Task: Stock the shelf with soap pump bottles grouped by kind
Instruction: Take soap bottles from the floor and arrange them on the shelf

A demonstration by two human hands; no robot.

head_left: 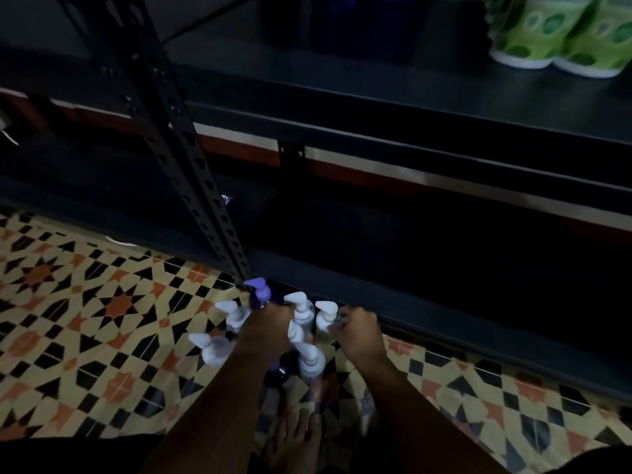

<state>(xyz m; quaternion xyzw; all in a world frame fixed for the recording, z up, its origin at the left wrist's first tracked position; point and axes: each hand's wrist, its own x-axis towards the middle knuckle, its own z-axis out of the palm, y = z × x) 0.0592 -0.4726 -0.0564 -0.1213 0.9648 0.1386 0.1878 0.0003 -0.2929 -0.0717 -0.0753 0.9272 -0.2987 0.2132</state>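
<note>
Down among pump bottles [309,360] clustered on patterned floor [102,302] by the dark shelf [444,302]. Left hand [268,325] wrapped round purple-capped bottle [260,293]; right hand [357,328] pinched white-capped bottle [325,318].

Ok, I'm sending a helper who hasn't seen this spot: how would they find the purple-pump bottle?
Start at the black shelf post and follow it down to where it meets the patterned floor. A cluster of pump bottles stands there. The purple-pump bottle is the one nearest the post's foot, just beyond the left hand; the other pumps that show are white.
</note>
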